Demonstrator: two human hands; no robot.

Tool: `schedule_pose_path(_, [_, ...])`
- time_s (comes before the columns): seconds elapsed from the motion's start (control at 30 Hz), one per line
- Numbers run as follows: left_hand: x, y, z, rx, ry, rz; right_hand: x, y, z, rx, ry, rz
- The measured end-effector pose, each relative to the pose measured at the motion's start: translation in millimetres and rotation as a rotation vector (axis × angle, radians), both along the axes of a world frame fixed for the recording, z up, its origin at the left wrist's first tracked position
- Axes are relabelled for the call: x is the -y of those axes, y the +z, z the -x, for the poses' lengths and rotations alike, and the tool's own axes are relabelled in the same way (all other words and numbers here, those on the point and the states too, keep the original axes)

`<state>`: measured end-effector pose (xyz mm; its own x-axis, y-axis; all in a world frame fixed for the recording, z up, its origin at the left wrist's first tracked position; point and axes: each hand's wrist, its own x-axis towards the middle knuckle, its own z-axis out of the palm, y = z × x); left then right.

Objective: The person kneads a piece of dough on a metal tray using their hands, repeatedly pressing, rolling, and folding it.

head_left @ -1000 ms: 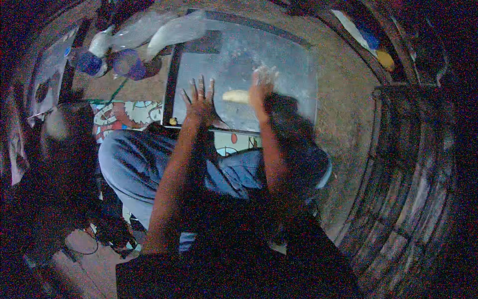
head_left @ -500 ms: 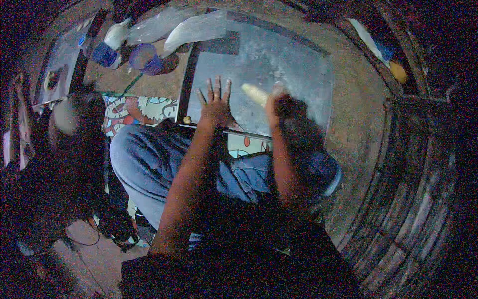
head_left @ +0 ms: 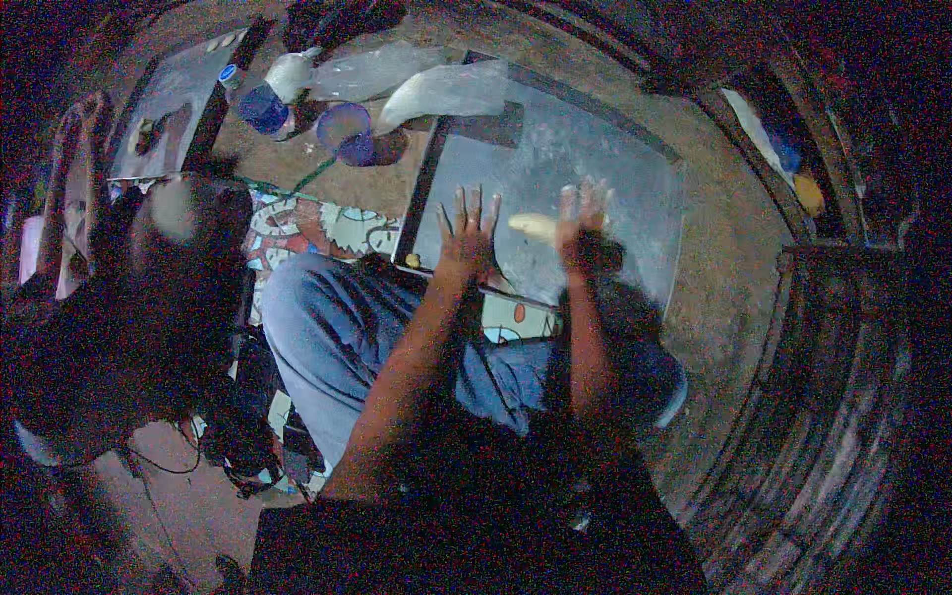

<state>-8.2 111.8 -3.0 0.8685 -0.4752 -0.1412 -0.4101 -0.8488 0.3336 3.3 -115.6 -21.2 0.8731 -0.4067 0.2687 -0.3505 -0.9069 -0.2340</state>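
Note:
A grey, flour-dusted board (head_left: 605,159) with a dark edge lies in front of my crossed legs. On it rests a pale, elongated roll (head_left: 534,227) that looks like dough. My right hand (head_left: 585,230) is at the roll's right end, fingers stretched forward and slightly blurred; whether the palm touches the roll I cannot tell. To the left of the roll, my left hand (head_left: 468,243) is spread over the board's near left part, with nothing in it. A small pale lump (head_left: 413,260) sits at the board's near left corner.
Beyond the board's left side are two blue tubs (head_left: 345,124) (head_left: 264,108) and clear plastic bags (head_left: 446,91). A person (head_left: 178,228) sits at my left, by another grey board (head_left: 178,99). Patterned sheeting (head_left: 327,228) covers the ground nearby. Slatted wood (head_left: 823,426) stands at the right.
The view has shifted, so the scene sits lower and farther right. My right hand's fingers, blurred and bunched before, are now stretched out. The roll lies more crosswise. My left hand stays spread.

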Motion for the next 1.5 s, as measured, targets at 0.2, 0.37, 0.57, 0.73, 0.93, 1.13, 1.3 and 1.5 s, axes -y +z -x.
schedule_pose_path(0.2, [2.4, -3.2, 2.5, -0.087, 0.013, 0.033, 37.9, 38.4, -67.7, -0.1, -0.067, -0.082])
schedule_pose_path(0.37, [5.2, -8.3, 0.1, -0.093, -0.002, -0.061, 33.4, 2.5, -32.6, -0.098, -0.034, -0.16])
schedule_pose_path(0.57, [6.5, -4.1, -0.4, -0.045, 0.021, -0.021, -21.6, -15.9, 98.7, -0.071, 0.209, 0.108])
schedule_pose_path(0.73, [6.0, 1.3, -1.0, -0.1, 0.017, -0.059, -40.4, -1.1, 104.5, -0.093, 0.225, 0.137])
schedule_pose_path(0.93, [12.1, -1.2, 2.8, -0.091, 0.051, -0.032, 26.2, -17.2, -32.6, 0.187, 0.029, 0.118])
schedule_pose_path(1.13, [19.6, -27.4, 7.7, 0.054, 0.094, -0.084, 100.5, -33.0, -136.5, 0.334, 0.065, 0.014])
schedule_pose_path(1.3, [25.3, -34.8, 7.2, 0.334, 0.229, -0.039, 99.2, -41.3, -90.6, -0.079, -0.015, -0.054])
schedule_pose_path(1.5, [13.7, -18.6, 5.1, -0.024, 0.099, 0.074, 12.9, -59.6, 46.4, 0.113, 0.63, 0.135])
